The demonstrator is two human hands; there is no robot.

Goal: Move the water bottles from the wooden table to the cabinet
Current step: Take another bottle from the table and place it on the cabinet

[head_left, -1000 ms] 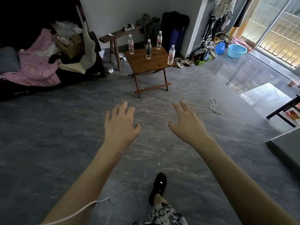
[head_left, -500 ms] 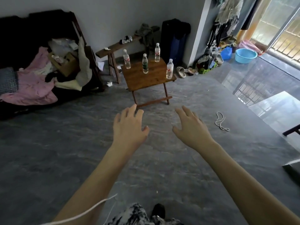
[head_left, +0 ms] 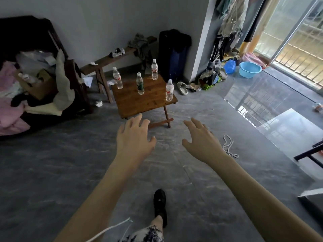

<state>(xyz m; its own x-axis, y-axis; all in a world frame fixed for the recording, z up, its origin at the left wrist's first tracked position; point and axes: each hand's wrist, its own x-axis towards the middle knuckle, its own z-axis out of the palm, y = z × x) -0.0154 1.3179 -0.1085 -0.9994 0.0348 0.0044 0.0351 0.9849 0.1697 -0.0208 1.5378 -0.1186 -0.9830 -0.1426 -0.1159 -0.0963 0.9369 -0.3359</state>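
Several clear water bottles stand upright on a small wooden table [head_left: 132, 105] ahead of me: a red-labelled one [head_left: 117, 78] at the back left, a green-labelled one [head_left: 140, 83] in the middle, one [head_left: 154, 69] at the back, and one [head_left: 169, 90] at the right edge. My left hand [head_left: 133, 137] and my right hand [head_left: 201, 140] are stretched out in front of me, fingers spread, holding nothing, short of the table's near edge. No cabinet shows clearly.
A dark sofa [head_left: 35, 95] piled with clothes sits left. A wooden bench [head_left: 104, 62] and a dark suitcase [head_left: 173, 53] stand behind the table. Shoes, a blue basin [head_left: 250, 69] and a white rope [head_left: 228, 145] lie on the grey floor at right. My black shoe [head_left: 160, 205] steps forward.
I have walked closer to the table, which looms larger. Both hands stay outstretched and empty; my foot has swung forward.
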